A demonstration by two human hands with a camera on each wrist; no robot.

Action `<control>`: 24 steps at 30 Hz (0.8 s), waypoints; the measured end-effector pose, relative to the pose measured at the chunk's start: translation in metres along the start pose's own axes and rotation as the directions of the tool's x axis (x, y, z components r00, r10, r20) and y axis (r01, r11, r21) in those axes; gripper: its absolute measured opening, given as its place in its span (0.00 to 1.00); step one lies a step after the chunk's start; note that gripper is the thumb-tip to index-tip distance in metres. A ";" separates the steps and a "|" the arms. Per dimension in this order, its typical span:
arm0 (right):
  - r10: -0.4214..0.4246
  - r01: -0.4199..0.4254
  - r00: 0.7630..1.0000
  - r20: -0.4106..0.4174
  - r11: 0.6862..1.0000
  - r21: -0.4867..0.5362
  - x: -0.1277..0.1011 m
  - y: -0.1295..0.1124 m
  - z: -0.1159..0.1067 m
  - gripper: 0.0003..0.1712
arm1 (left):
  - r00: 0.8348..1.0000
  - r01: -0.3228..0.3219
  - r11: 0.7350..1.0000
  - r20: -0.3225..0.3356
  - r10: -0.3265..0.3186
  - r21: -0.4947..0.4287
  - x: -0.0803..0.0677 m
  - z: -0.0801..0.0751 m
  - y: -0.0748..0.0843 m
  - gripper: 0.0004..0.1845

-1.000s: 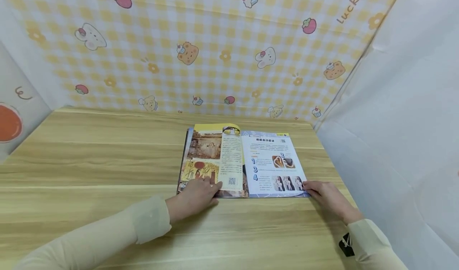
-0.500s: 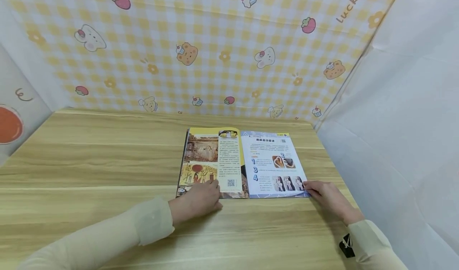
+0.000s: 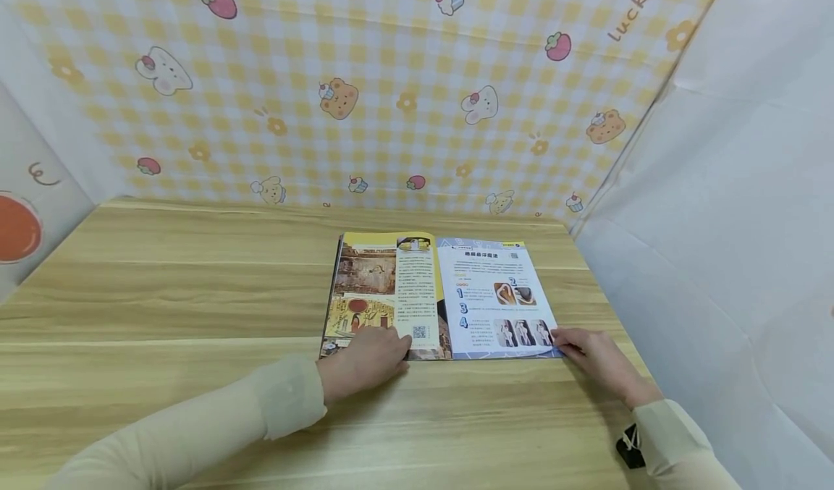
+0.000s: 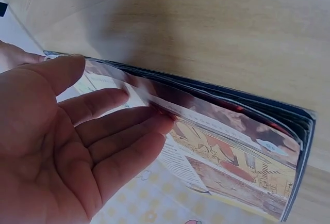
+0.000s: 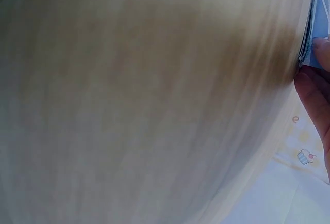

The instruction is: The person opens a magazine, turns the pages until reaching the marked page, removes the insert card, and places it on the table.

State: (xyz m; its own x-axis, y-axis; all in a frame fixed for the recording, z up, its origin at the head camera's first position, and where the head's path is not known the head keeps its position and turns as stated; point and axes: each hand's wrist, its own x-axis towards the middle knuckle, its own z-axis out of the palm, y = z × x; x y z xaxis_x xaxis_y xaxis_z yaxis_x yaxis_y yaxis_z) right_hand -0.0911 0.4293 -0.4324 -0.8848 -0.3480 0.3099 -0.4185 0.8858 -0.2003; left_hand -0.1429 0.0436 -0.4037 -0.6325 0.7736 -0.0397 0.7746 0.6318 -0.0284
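On the wood-grained table [image 3: 195,294], toward its right side, a magazine [image 3: 448,316] lies spread at two printed pages. Over the foot of the left page [image 3: 417,287] reaches the left hand [image 3: 370,356], fingers relaxed and grasping nothing (a QR code [image 3: 420,333] sits just beside the fingertips), while the right hand [image 3: 599,360] pinches the magazine's lower right corner, thumb on top.

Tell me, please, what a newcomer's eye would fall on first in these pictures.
Probably the open, colourful magazine on the wood-grain table. Behind it, the yellow-checked backdrop printed with cartoon animals also stands out. Next, at the magazine's near edge, come the left hand, over the left page, and the right hand, gripping the near right corner.
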 end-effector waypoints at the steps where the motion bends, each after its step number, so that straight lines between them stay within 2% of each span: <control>1: 0.001 -0.001 1.000 0.001 1.000 0.001 0.000 0.000 0.000 0.13 | 1.000 0.002 1.000 0.002 -0.002 0.006 0.000 0.000 0.001 0.16; 11: 0.054 -0.054 0.999 0.000 0.998 0.033 0.001 0.004 0.001 0.13 | 1.000 0.023 0.995 0.007 -0.024 0.093 0.002 0.002 0.008 0.18; 19: 0.064 -0.064 0.998 -0.029 0.998 0.014 0.001 0.004 0.003 0.11 | 0.997 0.049 0.995 0.055 -0.054 0.082 0.004 0.002 0.010 0.19; 24: 0.067 -0.067 0.997 -0.029 0.998 -0.004 0.002 0.003 0.003 0.12 | 0.995 0.046 0.999 0.092 -0.046 -0.001 0.008 -0.003 0.005 0.17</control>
State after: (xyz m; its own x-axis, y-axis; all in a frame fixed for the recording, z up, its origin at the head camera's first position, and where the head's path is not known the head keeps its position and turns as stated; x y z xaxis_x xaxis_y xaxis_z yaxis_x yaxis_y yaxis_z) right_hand -0.0943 0.4301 -0.4350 -0.9044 -0.2788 0.3229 -0.3574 0.9084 -0.2168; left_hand -0.1438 0.0534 -0.4013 -0.6644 0.7360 -0.1298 0.7445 0.6670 -0.0288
